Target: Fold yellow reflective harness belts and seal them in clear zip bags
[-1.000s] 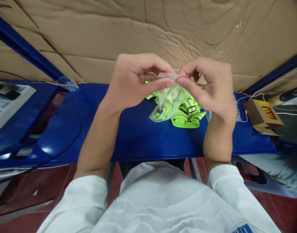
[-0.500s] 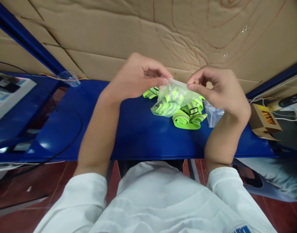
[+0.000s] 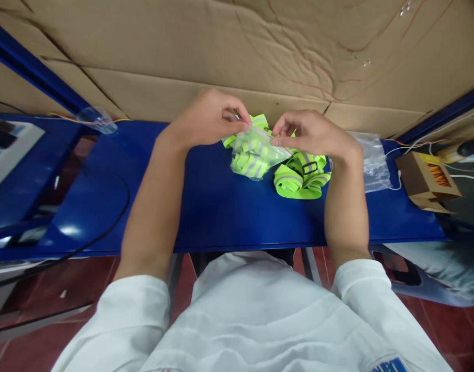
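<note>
A clear zip bag hangs tilted between my hands, with a rolled neon-yellow reflective strap inside it. My left hand pinches one top corner of the bag between thumb and fingers. At the other end of its opening, my right hand is closed on the bag's edge. Just below my right hand, a second rolled reflective strap with a black buckle lies loose on the blue table. More neon strap shows behind the bag, partly hidden by it.
Clear plastic bags lie right of my right forearm, beside an open cardboard box. A clear plastic cup lies at the back left. A black cable loops over the left side. A cardboard sheet stands along the back.
My hands have drawn slightly left with the bag, and it now tilts down to the right. The clear bags on the right are more exposed. The camera view has shifted slightly.
</note>
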{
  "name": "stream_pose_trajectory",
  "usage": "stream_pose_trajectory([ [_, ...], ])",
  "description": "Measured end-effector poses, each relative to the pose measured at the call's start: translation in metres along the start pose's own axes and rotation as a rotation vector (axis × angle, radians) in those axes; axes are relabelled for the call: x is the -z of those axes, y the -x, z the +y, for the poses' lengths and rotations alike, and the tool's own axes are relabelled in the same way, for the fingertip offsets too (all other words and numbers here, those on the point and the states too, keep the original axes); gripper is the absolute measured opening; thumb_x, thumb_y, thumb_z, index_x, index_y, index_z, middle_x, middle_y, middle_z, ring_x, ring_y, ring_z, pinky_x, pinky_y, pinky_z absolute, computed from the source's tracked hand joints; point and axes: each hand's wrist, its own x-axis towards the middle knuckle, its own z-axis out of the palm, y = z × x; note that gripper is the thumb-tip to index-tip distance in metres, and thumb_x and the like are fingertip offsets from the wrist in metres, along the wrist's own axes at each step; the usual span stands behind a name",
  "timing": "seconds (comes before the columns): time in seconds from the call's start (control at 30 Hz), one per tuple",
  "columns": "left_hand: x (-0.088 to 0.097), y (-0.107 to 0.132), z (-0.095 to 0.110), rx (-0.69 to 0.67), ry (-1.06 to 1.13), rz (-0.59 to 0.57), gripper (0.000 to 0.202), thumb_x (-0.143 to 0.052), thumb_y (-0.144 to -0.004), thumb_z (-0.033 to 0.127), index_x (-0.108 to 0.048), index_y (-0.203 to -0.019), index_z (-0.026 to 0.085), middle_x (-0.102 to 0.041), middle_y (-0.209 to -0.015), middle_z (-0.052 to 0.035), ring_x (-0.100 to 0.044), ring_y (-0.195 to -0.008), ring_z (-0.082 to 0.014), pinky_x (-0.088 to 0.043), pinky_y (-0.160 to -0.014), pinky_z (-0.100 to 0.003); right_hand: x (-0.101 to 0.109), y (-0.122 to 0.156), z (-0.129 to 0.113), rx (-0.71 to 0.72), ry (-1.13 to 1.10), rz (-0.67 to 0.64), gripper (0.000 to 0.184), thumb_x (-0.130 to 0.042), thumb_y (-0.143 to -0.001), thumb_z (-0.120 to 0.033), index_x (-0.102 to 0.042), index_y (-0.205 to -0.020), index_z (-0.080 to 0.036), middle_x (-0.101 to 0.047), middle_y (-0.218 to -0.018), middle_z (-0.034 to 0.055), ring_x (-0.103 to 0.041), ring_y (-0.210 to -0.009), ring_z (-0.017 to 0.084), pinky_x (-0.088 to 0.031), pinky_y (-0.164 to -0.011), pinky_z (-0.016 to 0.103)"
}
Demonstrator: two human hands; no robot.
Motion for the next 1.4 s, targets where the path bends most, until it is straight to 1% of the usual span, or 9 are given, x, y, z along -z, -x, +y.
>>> stream_pose_trajectory([
  [0.1, 0.001, 0.000, 0.001, 0.029, -0.058, 0.029, 0.024, -0.075, -0.087, 0.041, -0.076, -0.100, 0.021, -0.079, -0.090, -0.0001, -0.066, -0.088, -0.0154, -0.055, -0.086, -0.031, -0.003, 0.000, -0.005, -0.008, -0.020, -0.002, 0.045, -0.080, -0.083, -0.066, -0.072, -0.094, -0.024, -0.073, -0.088, 0.0021, -0.065, -0.079, 0.019, -0.049, -0.071, 0.034],
  [0.2, 0.001, 0.000, 0.002, -0.044, -0.167, 0.052, 0.018, -0.072, -0.088, 0.039, -0.076, -0.096, 0.024, -0.079, -0.094, 0.0017, -0.062, -0.083, -0.0119, -0.053, -0.083, -0.029, -0.007, -0.002, -0.008, -0.013, -0.019, -0.006, 0.042, -0.083, -0.082, -0.063, -0.071, -0.092, -0.024, -0.072, -0.086, 0.0011, -0.063, -0.077, 0.019, -0.048, -0.069, 0.034],
  [0.43, 0.011, 0.003, 0.004, -0.099, -0.274, 0.026, 0.021, -0.066, -0.092, 0.041, -0.078, -0.100, 0.025, -0.081, -0.097, 0.0015, -0.065, -0.086, -0.0126, -0.048, -0.075, -0.030, -0.012, -0.008, -0.012, 0.046, 0.162, 0.070, 0.013, -0.070, -0.096, -0.036, -0.072, -0.091, -0.023, -0.072, -0.080, -0.0011, -0.060, -0.073, 0.015, -0.045, -0.071, 0.032],
  [0.63, 0.017, 0.007, 0.010, -0.034, -0.247, -0.020, 0.022, -0.069, -0.090, 0.042, -0.080, -0.102, 0.026, -0.081, -0.094, 0.0001, -0.066, -0.081, -0.0158, -0.051, -0.080, -0.033, -0.012, -0.005, -0.016, 0.033, 0.109, 0.074, 0.019, -0.077, -0.092, -0.044, -0.074, -0.089, -0.025, -0.076, -0.086, 0.0018, -0.064, -0.078, 0.020, -0.048, -0.073, 0.035],
  [0.77, 0.018, 0.008, 0.016, -0.116, -0.341, -0.009, 0.026, -0.067, -0.092, 0.044, -0.081, -0.102, 0.025, -0.079, -0.098, -0.0012, -0.064, -0.084, -0.0151, -0.050, -0.083, -0.029, -0.011, -0.005, -0.017, -0.022, 0.085, 0.060, 0.025, -0.081, -0.087, -0.049, -0.073, -0.087, -0.026, -0.075, -0.081, 0.0018, -0.062, -0.073, 0.020, -0.050, -0.070, 0.036],
  [0.87, 0.018, 0.009, 0.017, -0.158, -0.385, 0.002, 0.024, -0.065, -0.094, 0.039, -0.081, -0.101, 0.023, -0.078, -0.100, -0.0016, -0.062, -0.085, -0.0133, -0.048, -0.083, -0.025, -0.012, -0.006, -0.019, -0.058, 0.108, 0.073, 0.017, -0.080, -0.088, -0.039, -0.072, -0.086, -0.025, -0.072, -0.078, 0.0010, -0.061, -0.070, 0.019, -0.048, -0.067, 0.035],
  [1.0, 0.016, 0.008, 0.015, -0.201, -0.373, 0.021, 0.017, -0.067, -0.092, 0.030, -0.081, -0.098, 0.022, -0.079, -0.097, -0.0020, -0.064, -0.085, -0.0148, -0.047, -0.079, -0.029, -0.013, -0.007, -0.022, -0.053, 0.158, 0.083, 0.008, -0.077, -0.087, -0.026, -0.070, -0.085, -0.023, -0.072, -0.078, 0.0001, -0.061, -0.072, 0.017, -0.045, -0.067, 0.032],
  [1.13, 0.013, 0.008, 0.013, -0.252, -0.356, 0.025, 0.012, -0.069, -0.089, 0.023, -0.080, -0.094, 0.020, -0.077, -0.095, -0.0034, -0.065, -0.084, -0.0152, -0.045, -0.077, -0.030, -0.014, -0.005, -0.025, -0.014, 0.197, 0.068, 0.013, -0.077, -0.089, -0.031, -0.069, -0.082, -0.023, -0.069, -0.073, -0.0018, -0.059, -0.067, 0.015, -0.043, -0.067, 0.032],
  [1.4, 0.013, 0.011, 0.017, -0.171, -0.355, 0.018, 0.021, -0.064, -0.093, 0.035, -0.079, -0.097, 0.021, -0.076, -0.093, -0.0004, -0.062, -0.083, -0.0121, -0.046, -0.080, -0.025, -0.015, -0.005, -0.028, -0.005, 0.154, 0.063, 0.022, -0.080, -0.086, -0.045, -0.073, -0.096, -0.026, -0.073, -0.083, 0.0010, -0.060, -0.074, 0.018, -0.050, -0.074, 0.035],
])
